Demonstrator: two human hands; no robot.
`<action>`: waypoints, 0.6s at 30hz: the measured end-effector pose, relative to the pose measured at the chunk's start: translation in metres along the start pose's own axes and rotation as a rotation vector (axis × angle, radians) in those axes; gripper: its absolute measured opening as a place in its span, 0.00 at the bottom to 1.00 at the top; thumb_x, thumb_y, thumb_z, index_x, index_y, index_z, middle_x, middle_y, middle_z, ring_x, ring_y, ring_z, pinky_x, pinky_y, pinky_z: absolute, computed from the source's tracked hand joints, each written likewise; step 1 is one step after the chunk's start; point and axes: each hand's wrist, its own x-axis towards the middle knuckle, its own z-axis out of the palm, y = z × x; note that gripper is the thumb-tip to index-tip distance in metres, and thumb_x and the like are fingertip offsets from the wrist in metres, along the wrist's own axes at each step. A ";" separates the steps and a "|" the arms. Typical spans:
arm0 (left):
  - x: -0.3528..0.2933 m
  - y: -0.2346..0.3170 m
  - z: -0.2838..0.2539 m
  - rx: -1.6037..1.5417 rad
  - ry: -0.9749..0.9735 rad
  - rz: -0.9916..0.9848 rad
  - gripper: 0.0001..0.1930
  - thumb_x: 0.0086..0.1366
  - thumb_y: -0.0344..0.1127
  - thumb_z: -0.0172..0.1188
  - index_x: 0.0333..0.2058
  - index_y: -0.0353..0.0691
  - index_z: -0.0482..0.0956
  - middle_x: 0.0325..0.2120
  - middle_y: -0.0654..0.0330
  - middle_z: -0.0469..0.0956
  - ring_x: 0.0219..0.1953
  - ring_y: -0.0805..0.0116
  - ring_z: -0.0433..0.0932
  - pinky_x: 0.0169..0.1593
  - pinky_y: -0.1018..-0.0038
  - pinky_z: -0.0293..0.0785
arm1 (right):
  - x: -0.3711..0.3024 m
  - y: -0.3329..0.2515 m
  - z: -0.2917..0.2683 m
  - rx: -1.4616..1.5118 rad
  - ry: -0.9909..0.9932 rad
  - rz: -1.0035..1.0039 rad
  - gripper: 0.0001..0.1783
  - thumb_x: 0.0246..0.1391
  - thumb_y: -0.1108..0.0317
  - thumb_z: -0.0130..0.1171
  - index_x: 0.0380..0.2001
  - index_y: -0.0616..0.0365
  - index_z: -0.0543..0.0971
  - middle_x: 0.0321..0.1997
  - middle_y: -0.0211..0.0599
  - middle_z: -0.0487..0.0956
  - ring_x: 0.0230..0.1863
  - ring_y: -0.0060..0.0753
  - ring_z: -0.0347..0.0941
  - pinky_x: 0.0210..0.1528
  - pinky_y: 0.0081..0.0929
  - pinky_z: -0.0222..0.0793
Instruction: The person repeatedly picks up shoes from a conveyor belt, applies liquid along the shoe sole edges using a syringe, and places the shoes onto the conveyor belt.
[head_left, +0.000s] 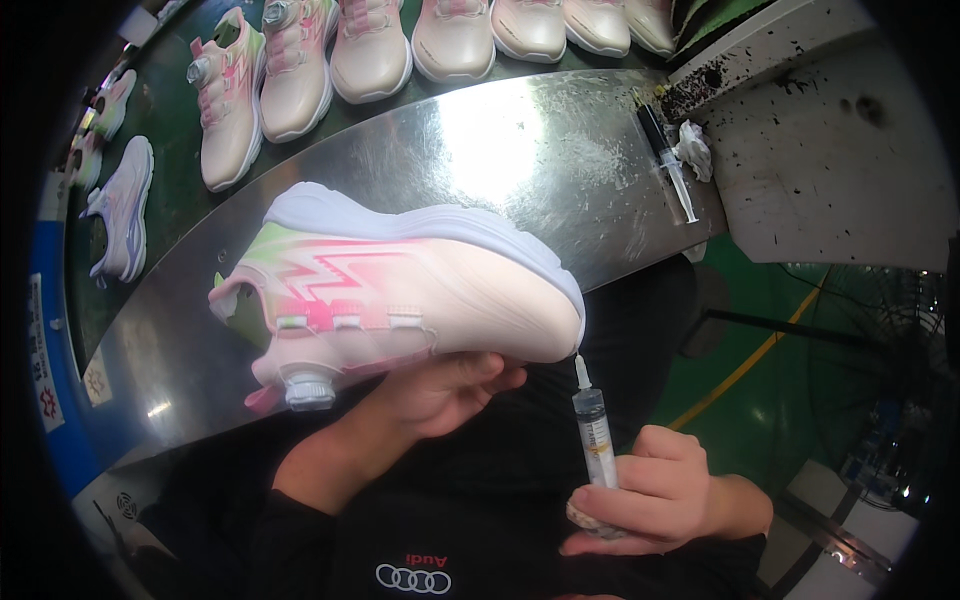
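Note:
A cream and pink sneaker (470,290) lies on its side in the air, with its pale lavender sole (420,222) turned away from me and its toe to the right. My left hand (440,395) is closed on it from below; some of the fingers are hidden behind the shoe. A round dial (310,390) sits on its lacing side near the heel. In my right hand (665,490) is a clear syringe (596,435), gripped around its lower barrel. The syringe points up, and its nozzle is at the toe, where upper and sole meet; whether it touches, I cannot tell.
Several matching sneakers (453,40) stand in a row along the green surface beyond the metal ledge (400,130). A lavender sneaker (128,210) rests at the far left. On the ledge's right end lie a dark syringe (660,145) and crumpled tissue (693,150), beside a stained panel (850,120).

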 end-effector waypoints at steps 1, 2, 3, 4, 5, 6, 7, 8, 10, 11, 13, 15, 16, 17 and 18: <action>0.001 0.001 0.003 -0.002 -0.020 0.002 0.15 0.58 0.24 0.59 0.44 0.41 0.74 0.42 0.58 0.75 0.46 0.66 0.75 0.48 0.71 0.76 | -0.001 0.001 0.003 -0.083 0.001 -0.027 0.18 0.34 0.59 0.72 0.30 0.52 0.79 0.17 0.20 0.66 0.15 0.21 0.50 0.14 0.16 0.45; 0.001 0.002 0.005 -0.005 -0.040 0.005 0.14 0.58 0.25 0.59 0.44 0.40 0.74 0.42 0.58 0.75 0.47 0.66 0.75 0.47 0.73 0.76 | -0.003 0.003 0.007 -0.118 0.018 -0.039 0.18 0.33 0.61 0.71 0.30 0.51 0.79 0.16 0.20 0.62 0.15 0.21 0.49 0.13 0.16 0.44; 0.002 0.002 0.006 -0.005 -0.039 0.009 0.14 0.58 0.25 0.59 0.44 0.40 0.74 0.42 0.58 0.75 0.47 0.66 0.75 0.47 0.73 0.76 | -0.003 0.004 0.010 -0.118 0.015 -0.042 0.18 0.33 0.61 0.71 0.30 0.51 0.79 0.16 0.20 0.62 0.15 0.21 0.49 0.13 0.16 0.44; 0.003 0.001 0.006 0.015 -0.051 0.023 0.14 0.59 0.26 0.58 0.45 0.39 0.73 0.42 0.57 0.75 0.47 0.66 0.74 0.46 0.74 0.76 | -0.003 0.006 0.013 -0.176 0.033 -0.063 0.17 0.34 0.61 0.71 0.30 0.51 0.79 0.16 0.21 0.62 0.15 0.20 0.49 0.13 0.16 0.44; 0.004 0.001 0.006 0.035 -0.063 0.037 0.14 0.60 0.27 0.58 0.46 0.39 0.73 0.43 0.56 0.75 0.48 0.66 0.74 0.46 0.76 0.77 | -0.002 0.007 0.016 -0.234 0.051 -0.085 0.17 0.34 0.61 0.71 0.30 0.52 0.79 0.16 0.21 0.62 0.15 0.20 0.49 0.13 0.15 0.44; 0.004 0.002 0.008 0.033 -0.062 0.040 0.14 0.60 0.27 0.58 0.46 0.39 0.73 0.43 0.56 0.75 0.48 0.66 0.74 0.46 0.76 0.77 | -0.002 0.009 0.018 -0.232 0.048 -0.087 0.17 0.34 0.61 0.71 0.30 0.52 0.79 0.16 0.21 0.62 0.15 0.20 0.49 0.13 0.15 0.44; 0.003 0.003 0.011 0.034 -0.055 0.021 0.15 0.60 0.28 0.57 0.47 0.39 0.72 0.43 0.56 0.75 0.48 0.66 0.74 0.45 0.76 0.77 | -0.002 0.010 0.019 -0.266 0.053 -0.100 0.16 0.35 0.62 0.71 0.30 0.51 0.79 0.16 0.21 0.61 0.15 0.19 0.49 0.13 0.15 0.44; 0.003 0.004 0.013 0.036 -0.048 0.001 0.15 0.61 0.29 0.57 0.47 0.39 0.72 0.44 0.55 0.75 0.48 0.65 0.74 0.45 0.77 0.77 | -0.002 0.010 0.021 -0.300 0.058 -0.115 0.15 0.36 0.62 0.70 0.30 0.51 0.79 0.16 0.22 0.61 0.15 0.19 0.49 0.13 0.15 0.44; 0.003 0.004 0.012 0.032 -0.065 0.006 0.16 0.61 0.30 0.57 0.48 0.38 0.71 0.44 0.55 0.75 0.48 0.65 0.74 0.45 0.78 0.77 | -0.002 0.013 0.025 -0.331 0.070 -0.134 0.14 0.37 0.62 0.70 0.30 0.51 0.79 0.16 0.22 0.62 0.15 0.19 0.49 0.13 0.15 0.44; 0.002 0.004 0.012 0.028 -0.082 0.006 0.16 0.61 0.31 0.57 0.49 0.38 0.71 0.45 0.54 0.74 0.49 0.64 0.74 0.45 0.78 0.77 | -0.002 0.013 0.027 -0.363 0.085 -0.151 0.14 0.38 0.62 0.69 0.30 0.50 0.79 0.16 0.22 0.62 0.15 0.19 0.49 0.13 0.14 0.44; 0.001 0.004 0.011 0.027 -0.074 0.004 0.17 0.61 0.31 0.57 0.49 0.38 0.71 0.45 0.54 0.74 0.49 0.64 0.74 0.44 0.78 0.77 | -0.001 0.013 0.028 -0.377 0.081 -0.159 0.13 0.38 0.63 0.69 0.30 0.50 0.79 0.17 0.22 0.62 0.14 0.19 0.49 0.13 0.14 0.44; 0.001 0.003 0.011 0.026 -0.066 0.002 0.17 0.61 0.31 0.57 0.49 0.38 0.71 0.45 0.54 0.74 0.49 0.64 0.74 0.44 0.78 0.77 | -0.001 0.013 0.029 -0.392 0.077 -0.168 0.13 0.39 0.63 0.68 0.30 0.50 0.79 0.17 0.23 0.62 0.14 0.18 0.49 0.13 0.14 0.44; 0.002 0.002 0.011 0.021 -0.072 0.004 0.17 0.61 0.31 0.57 0.49 0.38 0.71 0.45 0.54 0.74 0.49 0.63 0.74 0.43 0.78 0.77 | -0.002 0.014 0.029 -0.405 0.076 -0.171 0.12 0.39 0.63 0.68 0.30 0.49 0.79 0.17 0.23 0.62 0.14 0.18 0.49 0.13 0.14 0.44; 0.002 0.002 0.012 0.016 -0.078 0.005 0.17 0.61 0.31 0.57 0.49 0.38 0.71 0.45 0.54 0.74 0.49 0.63 0.74 0.43 0.78 0.78 | -0.003 0.014 0.029 -0.418 0.075 -0.174 0.12 0.39 0.63 0.68 0.30 0.49 0.79 0.17 0.23 0.62 0.14 0.18 0.49 0.13 0.14 0.44; 0.003 0.002 0.013 0.016 -0.080 0.007 0.17 0.61 0.31 0.57 0.49 0.38 0.71 0.45 0.54 0.74 0.49 0.63 0.74 0.43 0.78 0.78 | -0.004 0.014 0.029 -0.420 0.074 -0.177 0.12 0.39 0.63 0.68 0.30 0.49 0.79 0.17 0.23 0.62 0.14 0.18 0.49 0.13 0.14 0.44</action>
